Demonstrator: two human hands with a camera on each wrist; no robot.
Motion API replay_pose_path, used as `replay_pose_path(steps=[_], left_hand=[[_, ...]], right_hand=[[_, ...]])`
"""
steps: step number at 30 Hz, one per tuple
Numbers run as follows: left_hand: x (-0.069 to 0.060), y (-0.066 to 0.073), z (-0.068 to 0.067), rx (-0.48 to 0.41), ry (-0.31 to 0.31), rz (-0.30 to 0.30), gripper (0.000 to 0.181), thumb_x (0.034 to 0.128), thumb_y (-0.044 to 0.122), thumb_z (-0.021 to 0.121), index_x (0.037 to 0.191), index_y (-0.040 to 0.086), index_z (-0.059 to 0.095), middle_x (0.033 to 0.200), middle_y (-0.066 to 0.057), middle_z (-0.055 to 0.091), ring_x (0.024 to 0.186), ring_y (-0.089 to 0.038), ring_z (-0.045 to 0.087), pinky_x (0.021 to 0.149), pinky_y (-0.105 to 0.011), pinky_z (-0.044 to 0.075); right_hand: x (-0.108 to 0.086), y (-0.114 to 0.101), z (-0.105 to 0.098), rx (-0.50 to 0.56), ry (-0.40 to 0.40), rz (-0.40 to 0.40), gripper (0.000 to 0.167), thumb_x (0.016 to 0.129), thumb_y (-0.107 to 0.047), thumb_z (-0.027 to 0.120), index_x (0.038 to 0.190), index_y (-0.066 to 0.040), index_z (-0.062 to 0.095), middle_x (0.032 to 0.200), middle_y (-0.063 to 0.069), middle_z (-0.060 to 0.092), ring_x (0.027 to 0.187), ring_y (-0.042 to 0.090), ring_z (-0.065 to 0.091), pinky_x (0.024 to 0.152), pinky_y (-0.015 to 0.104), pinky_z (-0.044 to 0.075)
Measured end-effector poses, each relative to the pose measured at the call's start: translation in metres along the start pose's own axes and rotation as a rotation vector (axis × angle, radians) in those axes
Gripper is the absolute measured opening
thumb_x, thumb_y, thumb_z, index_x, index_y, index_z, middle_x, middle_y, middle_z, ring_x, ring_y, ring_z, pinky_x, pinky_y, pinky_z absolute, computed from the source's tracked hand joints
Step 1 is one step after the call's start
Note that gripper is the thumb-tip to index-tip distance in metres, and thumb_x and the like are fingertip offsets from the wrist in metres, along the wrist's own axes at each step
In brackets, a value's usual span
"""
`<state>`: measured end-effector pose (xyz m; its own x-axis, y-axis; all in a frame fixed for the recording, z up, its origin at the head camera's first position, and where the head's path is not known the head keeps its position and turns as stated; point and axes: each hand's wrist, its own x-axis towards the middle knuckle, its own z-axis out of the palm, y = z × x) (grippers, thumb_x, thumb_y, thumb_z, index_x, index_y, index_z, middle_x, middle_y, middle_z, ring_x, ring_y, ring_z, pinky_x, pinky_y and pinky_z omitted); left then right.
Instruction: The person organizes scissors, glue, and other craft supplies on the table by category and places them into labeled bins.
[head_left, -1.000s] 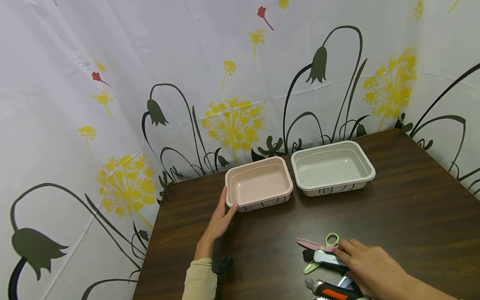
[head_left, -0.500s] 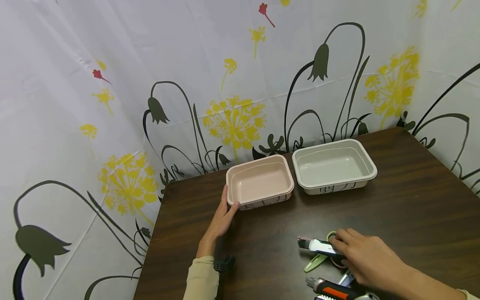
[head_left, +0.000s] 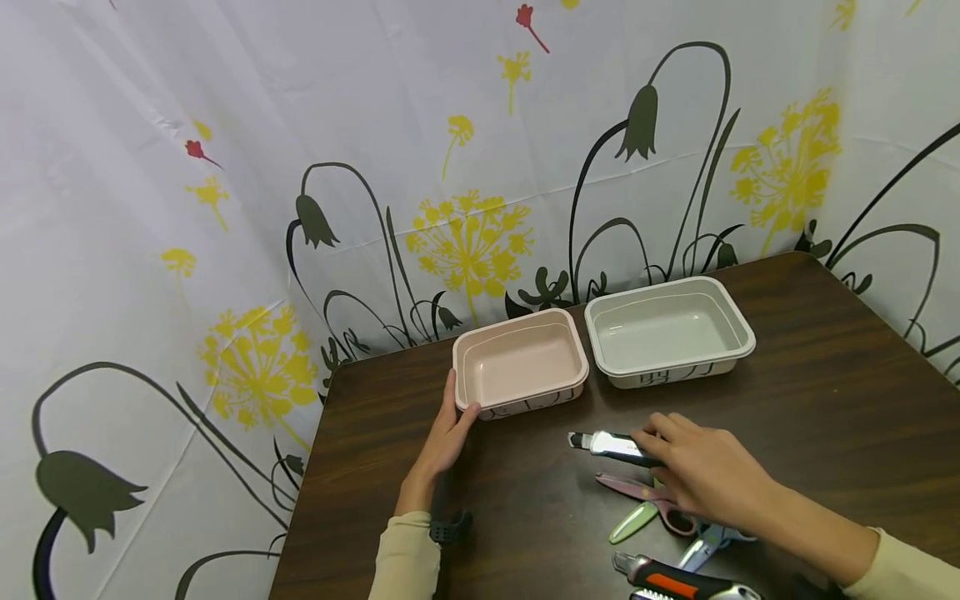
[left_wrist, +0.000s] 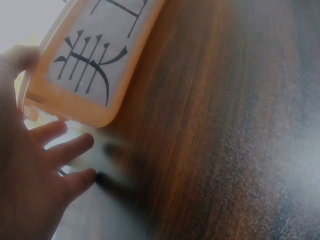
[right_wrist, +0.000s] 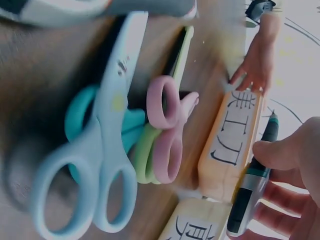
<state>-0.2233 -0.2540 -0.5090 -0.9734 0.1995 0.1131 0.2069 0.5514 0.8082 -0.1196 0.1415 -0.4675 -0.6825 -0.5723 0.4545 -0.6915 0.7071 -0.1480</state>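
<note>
My right hand [head_left: 708, 471] holds a white-and-black utility knife [head_left: 617, 446] above the table, its tip pointing left. In the right wrist view, thumb and fingers grip the knife [right_wrist: 245, 200] along its body. My left hand [head_left: 442, 437] touches the near left corner of a pink tray [head_left: 521, 367], its fingers fairly straight. In the left wrist view the fingers spread beside the tray's labelled wall [left_wrist: 95, 107]. Below the right hand lie pink scissors [head_left: 626, 486], green scissors [head_left: 633, 523], light blue scissors [head_left: 701, 550] and an orange-and-black utility knife [head_left: 667, 579].
A whitish tray [head_left: 667, 333] stands right of the pink one, both near the table's back edge. Teal scissors [right_wrist: 80, 115] lie under the light blue ones. A patterned curtain [head_left: 375, 100] hangs behind the dark wooden table [head_left: 840, 433].
My right hand has picked the white-and-black utility knife off the pile of scissors and moved it up and left toward the trays. My left hand stays at the pink tray's corner.
</note>
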Motion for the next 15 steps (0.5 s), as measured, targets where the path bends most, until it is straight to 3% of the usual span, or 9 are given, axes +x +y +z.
replay_pose_path(steps=[11, 15], left_hand=[[0.0, -0.001, 0.0, -0.013, 0.001, -0.013, 0.075, 0.1028, 0.033, 0.05, 0.159, 0.018, 0.003, 0.163, -0.01, 0.009, 0.146, -0.031, 0.018, 0.114, -0.053, 0.016], [0.0, 0.0, 0.001, -0.024, -0.001, 0.009, 0.075, 0.1031, 0.03, 0.05, 0.159, 0.015, 0.003, 0.163, -0.012, 0.009, 0.146, -0.032, 0.019, 0.114, -0.053, 0.016]], right_hand=[[0.041, 0.012, 0.01, -0.035, 0.02, 0.03, 0.047, 0.081, -0.017, 0.079, 0.125, -0.007, 0.067, 0.105, 0.003, 0.061, 0.083, 0.014, 0.054, 0.055, 0.025, 0.044], [0.054, 0.016, 0.014, -0.046, 0.02, 0.042, 0.046, 0.082, -0.017, 0.079, 0.125, -0.007, 0.068, 0.106, 0.005, 0.062, 0.084, 0.017, 0.057, 0.058, 0.029, 0.048]])
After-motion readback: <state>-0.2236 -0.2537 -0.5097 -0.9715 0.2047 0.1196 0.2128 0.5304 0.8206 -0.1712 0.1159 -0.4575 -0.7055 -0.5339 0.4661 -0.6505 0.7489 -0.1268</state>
